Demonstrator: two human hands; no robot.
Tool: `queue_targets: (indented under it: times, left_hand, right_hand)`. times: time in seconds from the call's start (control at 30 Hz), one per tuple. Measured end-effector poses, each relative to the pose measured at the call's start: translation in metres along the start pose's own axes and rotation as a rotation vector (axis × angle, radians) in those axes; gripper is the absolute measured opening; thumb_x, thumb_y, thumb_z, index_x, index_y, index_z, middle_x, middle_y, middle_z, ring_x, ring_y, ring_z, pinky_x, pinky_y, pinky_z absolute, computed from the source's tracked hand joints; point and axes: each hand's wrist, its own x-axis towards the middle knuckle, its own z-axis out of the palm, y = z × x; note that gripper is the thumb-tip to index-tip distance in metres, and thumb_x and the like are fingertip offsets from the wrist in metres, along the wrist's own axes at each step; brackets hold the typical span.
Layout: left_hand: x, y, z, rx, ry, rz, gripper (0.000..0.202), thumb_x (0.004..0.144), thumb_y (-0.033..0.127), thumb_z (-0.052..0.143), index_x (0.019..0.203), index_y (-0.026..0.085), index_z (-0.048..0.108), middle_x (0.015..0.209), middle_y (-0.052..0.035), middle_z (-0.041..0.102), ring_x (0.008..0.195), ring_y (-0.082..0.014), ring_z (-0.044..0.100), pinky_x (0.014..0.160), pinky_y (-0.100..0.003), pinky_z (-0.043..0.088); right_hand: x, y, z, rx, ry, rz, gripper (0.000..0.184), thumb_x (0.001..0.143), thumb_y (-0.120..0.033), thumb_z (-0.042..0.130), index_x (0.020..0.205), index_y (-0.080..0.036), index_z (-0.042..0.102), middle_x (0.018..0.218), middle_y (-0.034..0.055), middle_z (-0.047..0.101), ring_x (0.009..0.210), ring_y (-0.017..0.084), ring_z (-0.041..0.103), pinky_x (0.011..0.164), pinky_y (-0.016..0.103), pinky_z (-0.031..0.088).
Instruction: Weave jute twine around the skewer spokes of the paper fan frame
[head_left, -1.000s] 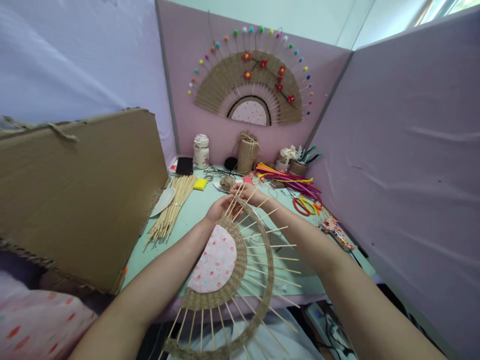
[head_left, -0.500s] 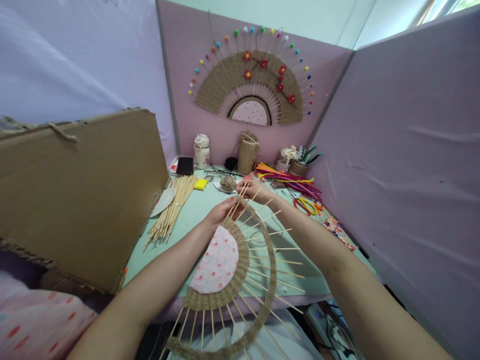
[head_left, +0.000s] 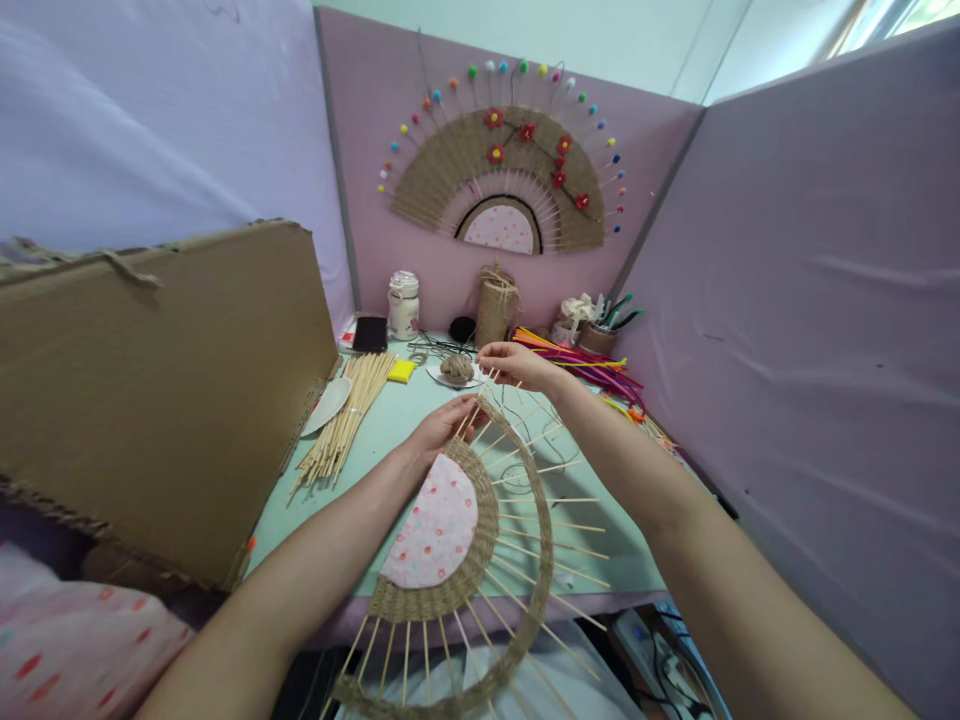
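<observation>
A half-round woven fan (head_left: 474,590) stands tilted over the table's front edge, with thin wooden sticks fanning out from a twine-woven inner band. A half circle of white cloth with pink dots (head_left: 431,525) covers its centre, and a narrow outer twine band (head_left: 546,530) crosses the sticks. My left hand (head_left: 444,422) is closed around the fan's upper end. Just above the stick tips there, my right hand (head_left: 517,364) pinches what looks like thin twine. A loose strand of twine (head_left: 516,478) curls on the table below it.
A bundle of sticks (head_left: 346,425) and a white plate (head_left: 328,405) lie left, beside a cardboard panel (head_left: 172,400). Behind are a twine ball (head_left: 457,369), a jar (head_left: 403,305), a twine roll (head_left: 496,308) and pipe cleaners (head_left: 577,360). A finished fan (head_left: 450,160) hangs on the back wall.
My right hand has risen slightly and moved right, away from the fan's upper end. My left hand and the fan have hardly moved.
</observation>
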Motion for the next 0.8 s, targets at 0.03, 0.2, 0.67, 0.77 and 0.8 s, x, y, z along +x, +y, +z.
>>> queue_targets:
  times: [0.03, 0.2, 0.67, 0.77, 0.8]
  left_hand:
    - [0.0, 0.0, -0.001, 0.004, 0.004, 0.008, 0.019, 0.076, 0.019, 0.069, 0.093, 0.012, 0.063, 0.086, -0.0061, 0.068, 0.076, -0.0127, 0.067, 0.052, -0.014, 0.049]
    - [0.0, 0.001, -0.001, 0.0, 0.022, -0.007, 0.016, 0.077, 0.017, 0.068, 0.091, 0.012, 0.062, 0.08, -0.005, 0.066, 0.066, -0.0105, 0.065, 0.045, -0.012, 0.045]
    - [-0.004, 0.007, 0.004, 0.018, 0.071, -0.018, 0.017, 0.076, 0.016, 0.068, 0.091, 0.013, 0.062, 0.079, -0.0032, 0.065, 0.065, -0.0085, 0.064, 0.04, -0.01, 0.042]
    - [-0.005, 0.008, 0.005, 0.051, 0.088, -0.003, 0.018, 0.074, 0.017, 0.07, 0.089, 0.013, 0.062, 0.078, -0.0028, 0.065, 0.063, -0.0081, 0.063, 0.04, -0.01, 0.041]
    - [-0.005, 0.009, 0.006, 0.068, 0.096, 0.002, 0.018, 0.073, 0.018, 0.071, 0.088, 0.012, 0.062, 0.077, -0.0028, 0.064, 0.062, -0.0081, 0.063, 0.04, -0.01, 0.04]
  right_hand:
    - [0.0, -0.003, -0.001, -0.021, -0.006, -0.015, 0.031, 0.062, -0.035, 0.078, 0.08, -0.016, 0.061, 0.063, -0.0025, 0.059, 0.049, 0.004, 0.046, 0.042, 0.016, 0.03]
    - [-0.004, -0.011, -0.006, -0.114, -0.012, -0.11, 0.032, 0.06, -0.032, 0.079, 0.081, -0.015, 0.061, 0.063, -0.003, 0.059, 0.051, 0.005, 0.047, 0.045, 0.017, 0.032]
    - [-0.019, 0.019, -0.018, 0.084, 0.017, -0.113, 0.029, 0.059, -0.029, 0.079, 0.079, -0.016, 0.062, 0.069, -0.0031, 0.058, 0.05, 0.004, 0.042, 0.046, 0.019, 0.03]
    - [-0.032, 0.031, -0.015, 0.101, -0.005, -0.038, 0.029, 0.058, -0.027, 0.08, 0.08, -0.016, 0.064, 0.061, -0.0056, 0.054, 0.045, 0.003, 0.037, 0.044, 0.018, 0.027]
    - [-0.037, 0.035, -0.014, 0.102, -0.03, -0.011, 0.029, 0.058, -0.027, 0.08, 0.08, -0.016, 0.065, 0.06, -0.0053, 0.055, 0.045, 0.003, 0.038, 0.044, 0.019, 0.027]
